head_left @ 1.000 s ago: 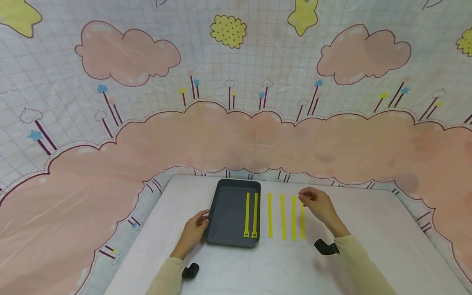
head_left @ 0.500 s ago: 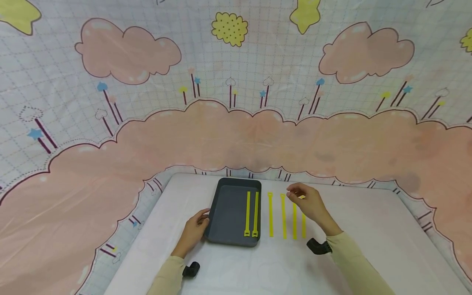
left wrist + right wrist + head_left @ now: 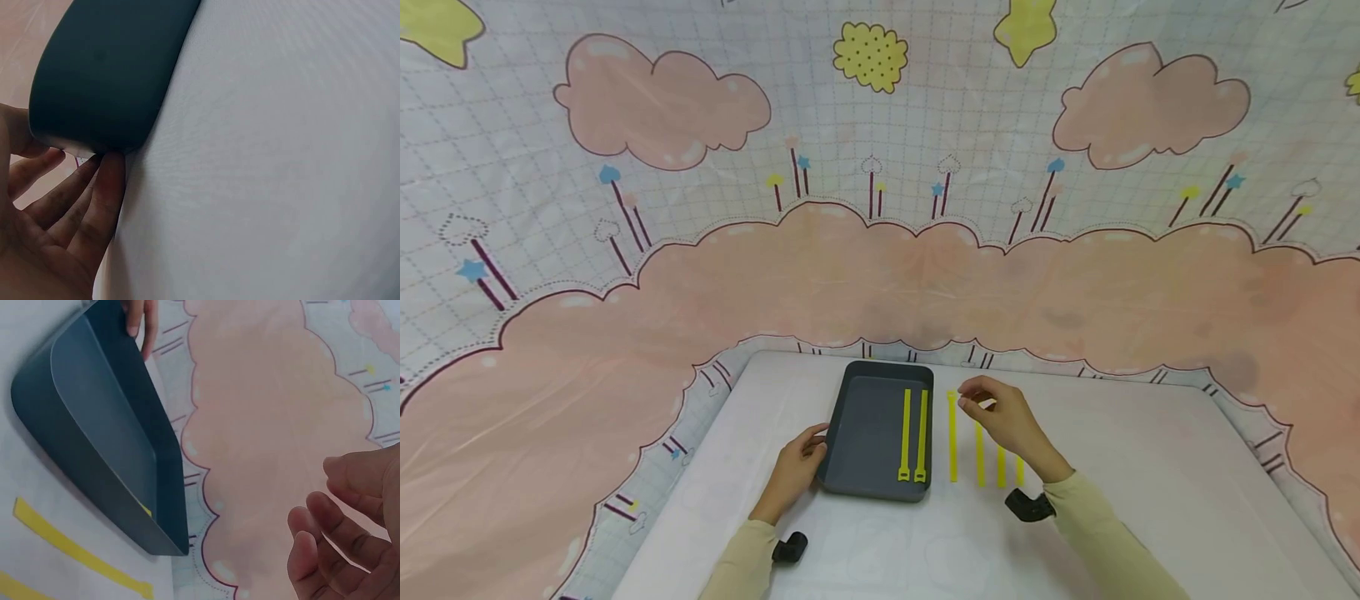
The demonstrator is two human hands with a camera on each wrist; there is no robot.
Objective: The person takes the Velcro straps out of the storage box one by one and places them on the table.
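In the head view a dark grey tray (image 3: 868, 433) lies on the white table, two yellow slot-headed straps (image 3: 905, 437) side by side along its right part. My left hand (image 3: 792, 473) holds the tray's left edge; the left wrist view shows its fingers (image 3: 107, 181) against the tray wall (image 3: 100, 75). Right of the tray lies a row of several more yellow straps (image 3: 953, 442). Over this row hovers my right hand (image 3: 1007, 421), loosely curled and holding nothing, its fingertips near the top of the strap closest to the tray. That hand hides the upper ends of the other straps.
A white table (image 3: 880, 550) bears everything. Behind it hangs a patterned cloth (image 3: 925, 283) with clouds and stars. Black wrist cameras (image 3: 1030, 506) sit on both wrists, near the sleeve cuffs.
My right hand has moved left above the row of straps, from the rightmost one toward the one nearest the tray. The left hand and the tray have stayed put.
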